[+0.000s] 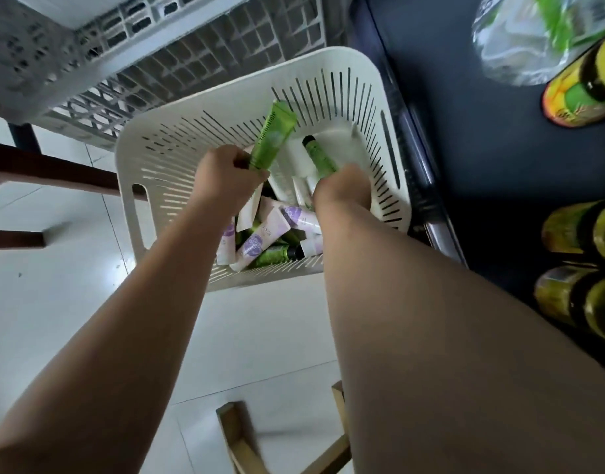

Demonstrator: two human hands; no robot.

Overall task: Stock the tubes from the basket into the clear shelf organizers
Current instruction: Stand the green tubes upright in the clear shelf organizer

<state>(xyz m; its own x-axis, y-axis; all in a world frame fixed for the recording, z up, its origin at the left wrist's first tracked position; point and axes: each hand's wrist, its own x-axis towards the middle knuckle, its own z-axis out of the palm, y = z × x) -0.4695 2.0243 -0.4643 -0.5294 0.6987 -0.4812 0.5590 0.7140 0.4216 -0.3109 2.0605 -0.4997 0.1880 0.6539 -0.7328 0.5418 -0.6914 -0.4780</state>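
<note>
Left of the basket (pixel 177 155) we see grey lattice crates (pixel 150 63) and two wooden bars (pixel 54 169), neither of them part of the job. Over the basket's left half, the left hand (pixel 225 172) is closed round the lower end of a green tube (pixel 275 136), which slants up and away, clear of the heap below. Over the basket's right half, the right hand (pixel 342 189) reaches deeper. Its fingers are hidden behind the back of the hand, but a second green tube (pixel 319 159) with a dark cap sticks up out of the fist, so we take it as gripped too.

Under both wrists, at the near end of the basket, loose tubes (pixel 260 241) lie criss-crossed, mostly white and purple with a few green ones among them. The far end of the basket floor is bare. Right of the basket runs a dark shelf (pixel 482 131) carrying yellow-green bottles (pixel 585 234) and a crumpled plastic bag (pixel 520 46).

We cannot see the clear shelf organizers anywhere, so we cannot say how many tubes are already stocked. Judged from the basket alone, the work is partway along at most — two tubes are in hand and not yet placed, and a good heap is left to pick up and carry over.
</note>
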